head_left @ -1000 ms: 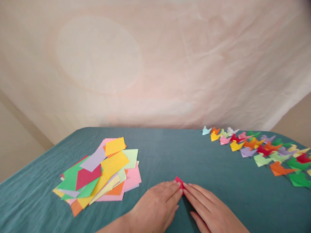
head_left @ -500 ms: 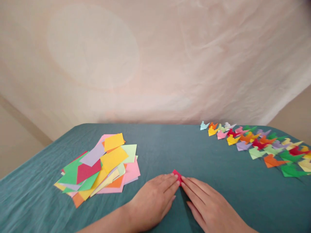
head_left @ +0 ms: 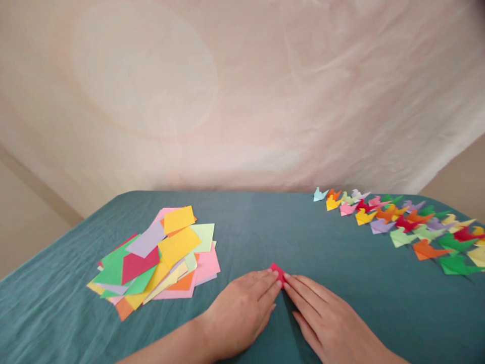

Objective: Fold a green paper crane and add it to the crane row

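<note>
A small piece of red paper (head_left: 277, 271) lies on the teal cloth (head_left: 265, 232), mostly hidden under my fingers; only its far corner shows. My left hand (head_left: 242, 311) lies flat with its fingers stretched out, the tips pressing on the paper's left side. My right hand (head_left: 326, 318) is flat too, its fingertips meeting the left ones on the paper's right side. Neither hand grips anything.
A loose pile of coloured paper squares (head_left: 159, 260) lies to the left. Rows of several folded paper figures (head_left: 401, 225) in many colours stretch along the right. A wrinkled cream sheet (head_left: 242, 101) hangs behind the table.
Both hands stay flat on the red paper, fingertips together. The camera has tilted a little, so everything sits slightly higher in the picture.
</note>
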### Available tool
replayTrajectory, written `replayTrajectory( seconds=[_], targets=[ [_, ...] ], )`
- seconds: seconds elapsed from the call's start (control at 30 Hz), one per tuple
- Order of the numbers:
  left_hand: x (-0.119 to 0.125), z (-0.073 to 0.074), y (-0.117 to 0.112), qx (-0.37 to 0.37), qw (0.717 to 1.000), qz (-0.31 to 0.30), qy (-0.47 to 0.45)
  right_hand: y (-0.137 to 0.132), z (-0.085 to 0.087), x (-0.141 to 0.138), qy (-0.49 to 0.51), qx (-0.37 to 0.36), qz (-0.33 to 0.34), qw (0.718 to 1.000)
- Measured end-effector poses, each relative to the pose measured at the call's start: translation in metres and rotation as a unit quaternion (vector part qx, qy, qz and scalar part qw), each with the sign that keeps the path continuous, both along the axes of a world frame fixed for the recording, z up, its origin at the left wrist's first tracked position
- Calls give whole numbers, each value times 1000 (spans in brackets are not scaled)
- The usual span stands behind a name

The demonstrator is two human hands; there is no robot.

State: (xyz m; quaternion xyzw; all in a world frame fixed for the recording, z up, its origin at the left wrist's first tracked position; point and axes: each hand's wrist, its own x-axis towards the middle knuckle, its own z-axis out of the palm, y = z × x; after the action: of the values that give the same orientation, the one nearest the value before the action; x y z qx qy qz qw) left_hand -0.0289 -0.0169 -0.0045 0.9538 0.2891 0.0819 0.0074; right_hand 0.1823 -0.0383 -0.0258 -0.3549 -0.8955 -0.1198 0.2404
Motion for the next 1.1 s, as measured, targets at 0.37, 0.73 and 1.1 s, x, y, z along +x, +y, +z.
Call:
replayTrajectory(
  seconds=[0.37, 0.73, 1.1],
  targets=[
    [1, 1, 0, 12, 1000, 0, 3, 0, -1, 0, -1, -5, 4, 1000],
    [1, 0, 0, 13, 1000, 3, -6, 1, 5, 0, 11, -15, 3, 1000],
    [1, 1, 0, 12, 1000, 7, 15, 2, 0, 1, 24, -74, -7, 997]
  ],
)
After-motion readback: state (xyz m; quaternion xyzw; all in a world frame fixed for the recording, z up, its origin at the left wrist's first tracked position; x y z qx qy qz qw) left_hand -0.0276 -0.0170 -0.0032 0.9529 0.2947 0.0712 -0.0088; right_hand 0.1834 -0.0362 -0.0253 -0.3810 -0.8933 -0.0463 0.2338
